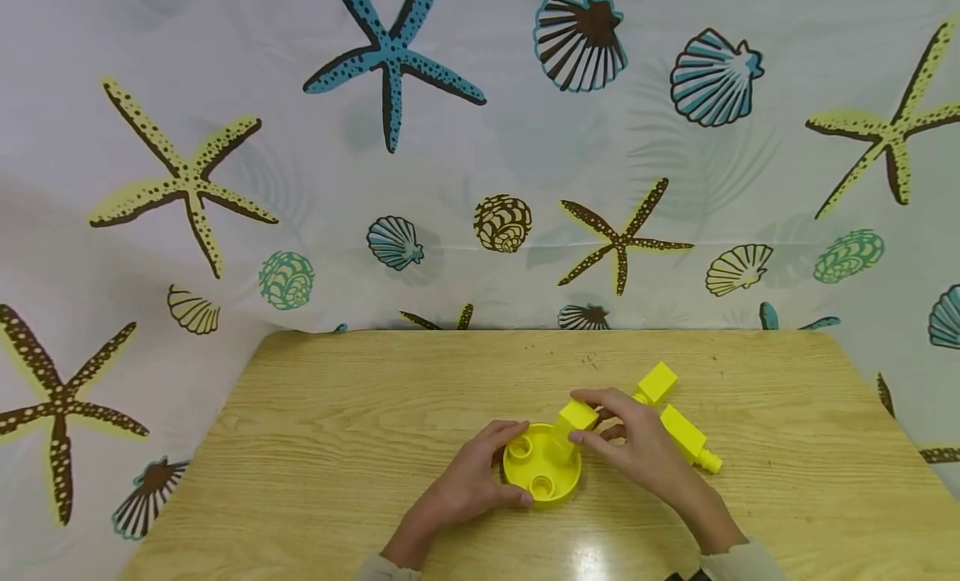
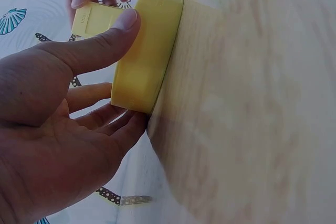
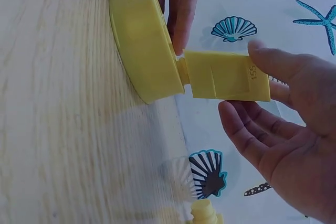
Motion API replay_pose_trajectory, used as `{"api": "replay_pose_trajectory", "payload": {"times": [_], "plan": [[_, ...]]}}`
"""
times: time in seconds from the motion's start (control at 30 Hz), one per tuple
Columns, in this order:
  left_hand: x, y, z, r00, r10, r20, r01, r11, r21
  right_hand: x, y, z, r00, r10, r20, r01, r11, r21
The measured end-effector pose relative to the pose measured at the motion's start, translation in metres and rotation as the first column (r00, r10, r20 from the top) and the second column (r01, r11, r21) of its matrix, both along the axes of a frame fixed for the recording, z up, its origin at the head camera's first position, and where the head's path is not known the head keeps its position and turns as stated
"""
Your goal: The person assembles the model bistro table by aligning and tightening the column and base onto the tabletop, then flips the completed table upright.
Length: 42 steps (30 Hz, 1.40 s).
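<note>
A round yellow dish-like base (image 1: 551, 499) with raised sockets inside stands on the wooden table. My left hand (image 1: 480, 473) grips its rim from the left, thumb on the near side and fingers on the far side. Between the thumb and fingers of my right hand (image 1: 637, 443) is a yellow rectangular block (image 1: 576, 418), held upright over the base's right part. In the right wrist view a narrow threaded neck joins the block (image 3: 231, 75) to the top of the base (image 3: 144, 45); how deep it sits is hidden.
Two more yellow blocks with round threaded ends lie right of the base: one block (image 1: 657, 383) farther back, another block (image 1: 682, 433) beside my right hand. The wooden table (image 1: 360, 414) meets a curtain (image 1: 450, 172) printed with shells and starfish.
</note>
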<state>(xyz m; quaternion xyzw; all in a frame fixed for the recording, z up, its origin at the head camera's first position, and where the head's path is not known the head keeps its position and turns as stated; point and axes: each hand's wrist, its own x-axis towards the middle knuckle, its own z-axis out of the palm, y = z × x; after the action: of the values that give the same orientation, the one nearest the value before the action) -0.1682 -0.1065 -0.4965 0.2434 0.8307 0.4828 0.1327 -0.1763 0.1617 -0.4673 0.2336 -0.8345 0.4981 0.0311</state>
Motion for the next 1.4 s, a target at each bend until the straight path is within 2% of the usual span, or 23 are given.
{"api": "replay_pose_trajectory", "payload": {"times": [0.17,0.53,0.83,1.0,1.3,1.4], "plan": [[-0.001,0.000,-0.001,1.000,0.002,0.006,-0.002,1.000,-0.005,0.001,0.004,0.000,1.000,0.016,0.001,-0.016,1.000,0.009],[-0.001,0.000,-0.002,1.000,0.005,0.008,-0.005,1.000,0.001,0.003,0.011,-0.002,0.998,0.060,-0.015,-0.061,0.997,-0.052],[0.000,0.000,-0.002,1.000,0.005,0.011,-0.005,1.000,-0.002,0.004,0.011,0.001,0.998,0.039,0.056,-0.032,0.993,-0.109],[0.000,0.000,0.000,1.000,0.005,0.015,-0.005,1.000,0.000,0.005,0.011,0.003,0.996,0.029,0.081,-0.020,0.994,-0.110],[-0.001,0.001,0.001,0.999,0.005,0.032,-0.005,1.000,-0.010,0.004,0.007,-0.002,0.995,0.083,0.058,-0.081,0.996,-0.048],[0.000,0.001,0.001,0.999,0.005,0.032,-0.004,1.000,-0.010,0.004,0.005,-0.002,0.995,0.078,0.067,-0.075,0.996,-0.037]]}}
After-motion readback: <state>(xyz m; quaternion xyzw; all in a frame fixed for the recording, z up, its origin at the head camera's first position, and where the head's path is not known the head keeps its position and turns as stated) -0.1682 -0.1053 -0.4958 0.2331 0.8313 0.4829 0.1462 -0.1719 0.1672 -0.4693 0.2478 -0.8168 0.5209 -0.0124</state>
